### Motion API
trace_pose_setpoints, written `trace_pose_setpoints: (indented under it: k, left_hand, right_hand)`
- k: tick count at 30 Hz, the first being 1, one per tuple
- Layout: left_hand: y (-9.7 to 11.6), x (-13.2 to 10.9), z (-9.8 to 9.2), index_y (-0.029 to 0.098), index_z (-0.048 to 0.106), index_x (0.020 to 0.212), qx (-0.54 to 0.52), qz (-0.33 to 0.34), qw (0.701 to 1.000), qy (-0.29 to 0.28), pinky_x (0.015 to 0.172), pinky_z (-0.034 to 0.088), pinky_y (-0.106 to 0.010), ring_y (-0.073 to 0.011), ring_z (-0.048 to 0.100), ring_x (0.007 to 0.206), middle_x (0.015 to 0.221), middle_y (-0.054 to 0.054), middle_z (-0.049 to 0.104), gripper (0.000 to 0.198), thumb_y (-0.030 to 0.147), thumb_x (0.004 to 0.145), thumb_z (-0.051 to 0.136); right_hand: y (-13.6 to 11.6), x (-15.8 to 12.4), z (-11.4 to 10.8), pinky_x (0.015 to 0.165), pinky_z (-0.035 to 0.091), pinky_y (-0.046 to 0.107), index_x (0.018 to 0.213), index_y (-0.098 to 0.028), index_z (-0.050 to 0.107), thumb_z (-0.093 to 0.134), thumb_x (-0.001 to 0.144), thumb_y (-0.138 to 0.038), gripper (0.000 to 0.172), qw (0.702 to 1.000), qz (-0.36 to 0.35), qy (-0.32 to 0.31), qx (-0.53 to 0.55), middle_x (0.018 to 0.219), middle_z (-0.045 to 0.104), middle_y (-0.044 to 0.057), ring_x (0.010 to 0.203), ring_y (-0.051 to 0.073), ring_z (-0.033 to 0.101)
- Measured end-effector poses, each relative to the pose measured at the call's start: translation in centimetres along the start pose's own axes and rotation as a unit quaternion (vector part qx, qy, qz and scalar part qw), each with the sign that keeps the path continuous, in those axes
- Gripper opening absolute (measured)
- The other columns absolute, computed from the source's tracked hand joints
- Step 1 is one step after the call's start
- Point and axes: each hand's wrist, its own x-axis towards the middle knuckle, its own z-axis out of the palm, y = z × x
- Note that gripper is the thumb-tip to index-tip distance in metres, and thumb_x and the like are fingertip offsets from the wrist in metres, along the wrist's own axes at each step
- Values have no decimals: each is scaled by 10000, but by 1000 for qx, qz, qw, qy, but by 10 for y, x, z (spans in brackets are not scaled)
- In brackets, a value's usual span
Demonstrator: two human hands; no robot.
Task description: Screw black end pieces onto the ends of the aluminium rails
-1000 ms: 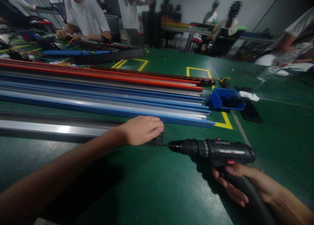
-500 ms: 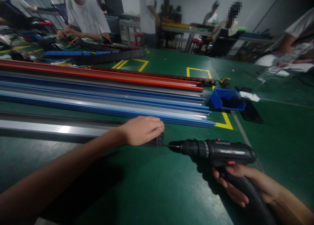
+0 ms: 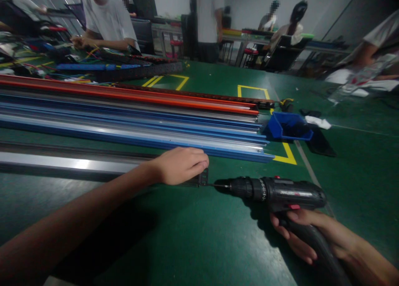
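My left hand is closed over the right end of a dark metal rail with a shiny silver face, lying on the green table. A small black end bracket with slots shows just past my fingers. My right hand grips the handle of a black cordless drill, which lies level and points left. Its long thin bit reaches the lower part of the bracket. Whether the tip sits in a screw is too small to tell. My left fingertips and thumb are partly hidden.
Beyond the rail lie several blue rails and an orange rail. A blue bin stands off their right ends, beside a white piece of paper or cloth. Wires and cable chains lie farther back, where a person in white works.
My hands, the drill and the rail look unmoved. In the background, a standing person in white has shifted to the right.
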Motion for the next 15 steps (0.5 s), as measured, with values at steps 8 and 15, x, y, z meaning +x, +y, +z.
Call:
trace_pose_setpoints:
  k: [8,15]
  left_hand:
    - [0,0,0,216,668,1059,-2,-2,1000,-4,857,434,-322,-190,620,953,1065,-34,670,368,367,1068,332]
    - [0,1,0,212,670,1051,-2,0,1000,-3,837,435,-316,-186,619,941,1053,-35,669,372,366,1067,333]
  right_hand:
    - [-2,1,2,450,542,199,1004,-136,785,741,858,-429,330,1000,6,-4,14,813,718,79,439,100,637]
    - [-3,0,5,431,535,195,975,-135,793,754,845,-439,333,1000,5,10,8,786,717,79,427,97,623]
